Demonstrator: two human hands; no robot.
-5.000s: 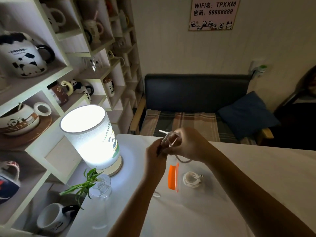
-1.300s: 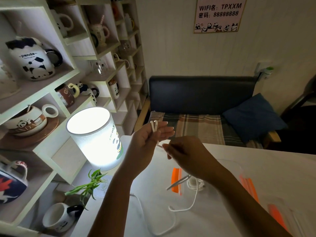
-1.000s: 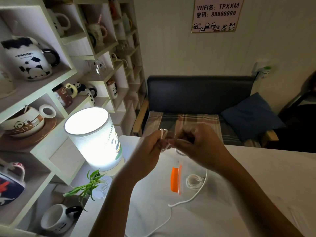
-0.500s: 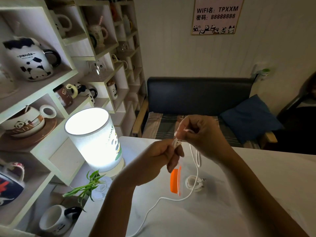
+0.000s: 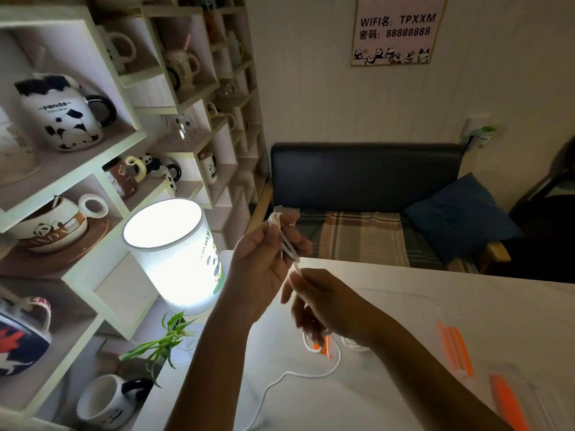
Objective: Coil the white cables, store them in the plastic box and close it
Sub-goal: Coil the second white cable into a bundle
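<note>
White cable (image 5: 287, 244) is pinched in my left hand (image 5: 264, 262), thumb & fingers curled round a few folded loops, top bend poking out above my fist. My right hand (image 5: 323, 306), just below & right of it, has fingertips closed on the same cable where it leaves the loops. From there the slack drops behind my right hand, then trails over the table (image 5: 513, 306) toward me in a loose wavy line, w/ one small loop by the orange latch.

Plastic box (image 5: 404, 303) (clear, hard to see its edges) sits on the table just beyond my right wrist, lid off; a 2nd coiled cable (image 5: 353, 345) lies inside, mostly hidden by my wrist. Box lid (image 5: 510, 399) w/ orange clips lies right of the box. Lit lamp (image 5: 174, 253) stands left of the box, near my left hand.
</note>
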